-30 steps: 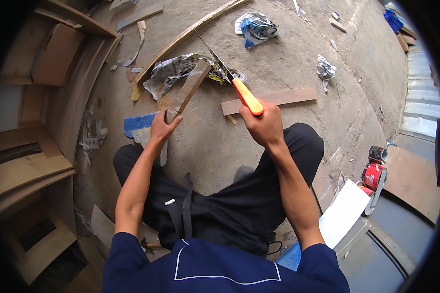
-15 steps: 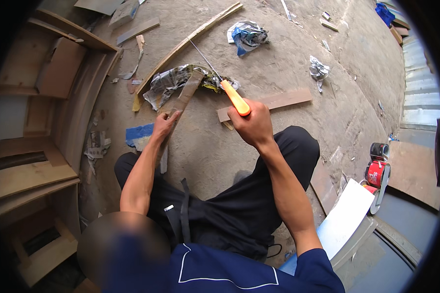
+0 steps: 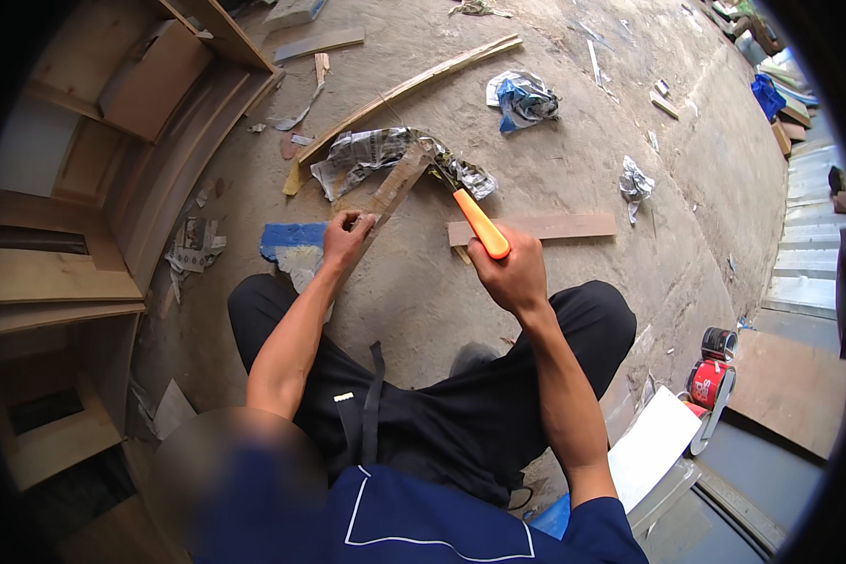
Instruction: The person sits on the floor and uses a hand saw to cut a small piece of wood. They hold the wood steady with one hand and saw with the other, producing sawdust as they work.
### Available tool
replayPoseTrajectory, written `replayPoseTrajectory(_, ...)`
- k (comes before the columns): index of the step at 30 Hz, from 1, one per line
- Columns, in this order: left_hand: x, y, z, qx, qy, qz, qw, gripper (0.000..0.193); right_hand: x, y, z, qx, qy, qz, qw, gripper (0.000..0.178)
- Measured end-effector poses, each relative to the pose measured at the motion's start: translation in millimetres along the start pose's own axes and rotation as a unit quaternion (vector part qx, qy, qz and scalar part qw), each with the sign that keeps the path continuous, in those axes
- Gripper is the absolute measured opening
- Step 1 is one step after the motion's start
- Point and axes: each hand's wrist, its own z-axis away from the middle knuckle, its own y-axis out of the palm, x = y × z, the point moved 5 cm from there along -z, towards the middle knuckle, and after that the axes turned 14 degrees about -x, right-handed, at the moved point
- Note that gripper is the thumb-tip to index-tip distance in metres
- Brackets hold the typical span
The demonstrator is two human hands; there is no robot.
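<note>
My left hand grips a narrow brown wooden strip that slants away from me, its far end beside crumpled newspaper. In my closed right hand is the orange handle of a thin-bladed saw. The narrow blade is seen almost edge-on and points forward and left, passing at the strip's far end. Where exactly the blade touches the wood is too fine to make out. A pinkish-brown board lies on the floor just beyond my right hand.
Wooden cabinet frames stand along the left. A long split batten and a blue-and-white paper ball lie ahead. A blue-painted piece is left of my left hand. Red tins and a white sheet are at right.
My right hand has drawn the saw back toward me relative to the wooden strip. My left hand stays on the strip. The whole view has shifted slightly.
</note>
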Motion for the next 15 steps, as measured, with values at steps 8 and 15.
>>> replayPoseTrajectory(8, -6.1, -2.2, -3.5, 0.018, -0.024, -0.011, 0.999, 0.033, -9.4, 1.4, 0.7, 0.005, 0.002, 0.016, 1.0, 0.017)
replayPoseTrajectory(15, 10.4, -12.4, -7.1, -0.095, -0.009, -0.054, 0.994, 0.049, -7.3, 14.2, -0.7, 0.015, -0.007, 0.017, 1.0, 0.015)
